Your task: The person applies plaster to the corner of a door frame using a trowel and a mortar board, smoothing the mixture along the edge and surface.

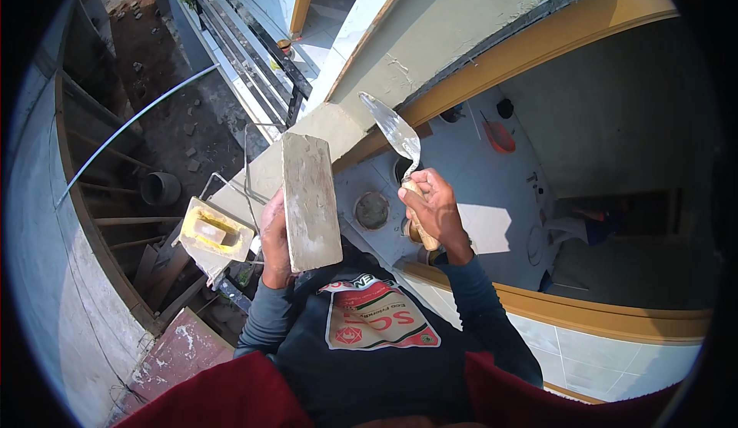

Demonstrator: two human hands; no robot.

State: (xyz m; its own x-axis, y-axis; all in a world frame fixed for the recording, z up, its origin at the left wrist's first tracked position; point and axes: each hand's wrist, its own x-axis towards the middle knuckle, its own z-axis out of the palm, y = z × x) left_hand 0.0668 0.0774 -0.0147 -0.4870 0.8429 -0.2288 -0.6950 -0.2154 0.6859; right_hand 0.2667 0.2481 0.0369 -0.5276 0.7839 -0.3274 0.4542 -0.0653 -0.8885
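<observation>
My left hand (275, 232) holds a rectangular plastering float (311, 201) from behind, its flat, mortar-smeared face turned up toward me. The fingers behind it and any handle are hidden. In my right hand (436, 211) is a pointed trowel (393, 130), gripped by its wooden handle. Its metal blade points up and left, carrying grey smears, and its tip lies in front of the plastered wall (446, 32). The float and the trowel are apart. Left of my left hand, a second float (217, 232) with a yellow-edged face and a block handle rests handle up.
A yellow-brown frame (530, 51) borders the opening on the right. Inside, a bucket of grey mix (372, 210) and a red-orange scoop-shaped thing (500, 137) stand on the floor. Bent metal rods (247, 159) stick up beside the floats. A dark bucket (160, 188) sits lower left, below a pale hose (138, 117).
</observation>
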